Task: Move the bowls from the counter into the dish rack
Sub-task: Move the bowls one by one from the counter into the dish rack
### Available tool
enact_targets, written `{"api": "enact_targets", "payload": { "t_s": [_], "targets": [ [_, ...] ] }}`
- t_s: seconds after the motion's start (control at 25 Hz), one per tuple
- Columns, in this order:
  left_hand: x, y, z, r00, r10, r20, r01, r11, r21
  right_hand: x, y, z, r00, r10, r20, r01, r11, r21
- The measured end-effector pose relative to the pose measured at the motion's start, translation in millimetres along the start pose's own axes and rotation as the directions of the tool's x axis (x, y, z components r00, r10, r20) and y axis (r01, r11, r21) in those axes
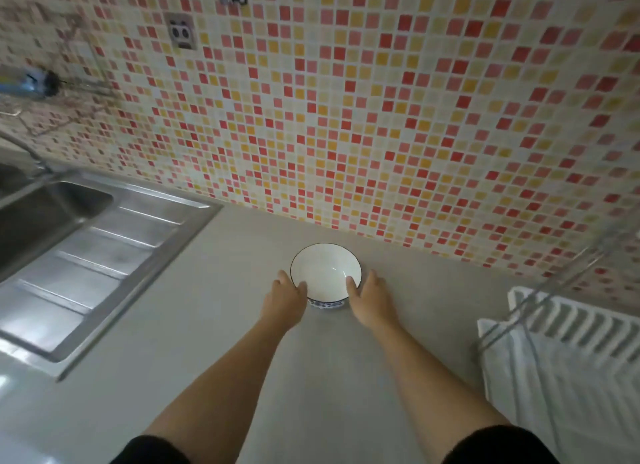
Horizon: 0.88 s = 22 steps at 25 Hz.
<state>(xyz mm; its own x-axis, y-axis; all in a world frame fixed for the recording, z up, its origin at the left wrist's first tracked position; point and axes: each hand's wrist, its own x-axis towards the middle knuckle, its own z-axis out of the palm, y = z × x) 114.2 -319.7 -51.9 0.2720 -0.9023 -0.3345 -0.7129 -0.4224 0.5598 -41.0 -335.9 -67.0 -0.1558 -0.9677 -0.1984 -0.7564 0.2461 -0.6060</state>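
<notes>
A white bowl (323, 269) with a thin dark rim and blue pattern near its base sits upright on the grey counter (214, 325), close to the tiled wall. My left hand (285, 295) touches the bowl's left side, thumb on the rim. My right hand (369, 299) touches its right side, thumb on the rim. Both hands cup the bowl, which still rests on the counter. The dish rack (568, 328), white with thin metal wire bars, stands at the right edge, partly cut off.
A steel sink (41, 214) with a ribbed drainboard (104, 266) fills the left side. A tap (20, 145) curves over it. The mosaic tiled wall (346, 100) rises right behind the bowl, with a wall socket (180, 31) higher up.
</notes>
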Motion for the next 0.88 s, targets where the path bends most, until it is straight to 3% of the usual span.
{"api": "enact_targets", "payload": {
  "t_s": [0.28,0.44,0.6,0.72,0.88],
  "targets": [
    [38,8,19,0.997,-0.071,0.043,0.075,0.993,-0.096,39,3,26,0.987,0.105,0.123,-0.116,0.990,0.085],
    [31,10,14,1.000,-0.018,0.021,0.020,0.995,-0.099,31,11,22,0.989,0.048,0.139,-0.075,0.978,0.194],
    [7,12,-2,0.997,0.048,-0.062,-0.056,0.989,-0.133,7,8,14,0.999,-0.046,0.009,0.041,0.954,0.298],
    [-18,8,-16,0.987,0.062,-0.149,-0.097,0.967,-0.236,-21,4,7,0.991,-0.109,-0.076,0.127,0.945,0.300],
    [-79,-13,-29,0.964,0.090,-0.250,-0.149,0.962,-0.227,-92,4,-14,0.961,-0.223,-0.161,0.260,0.926,0.273]
  ]
}}
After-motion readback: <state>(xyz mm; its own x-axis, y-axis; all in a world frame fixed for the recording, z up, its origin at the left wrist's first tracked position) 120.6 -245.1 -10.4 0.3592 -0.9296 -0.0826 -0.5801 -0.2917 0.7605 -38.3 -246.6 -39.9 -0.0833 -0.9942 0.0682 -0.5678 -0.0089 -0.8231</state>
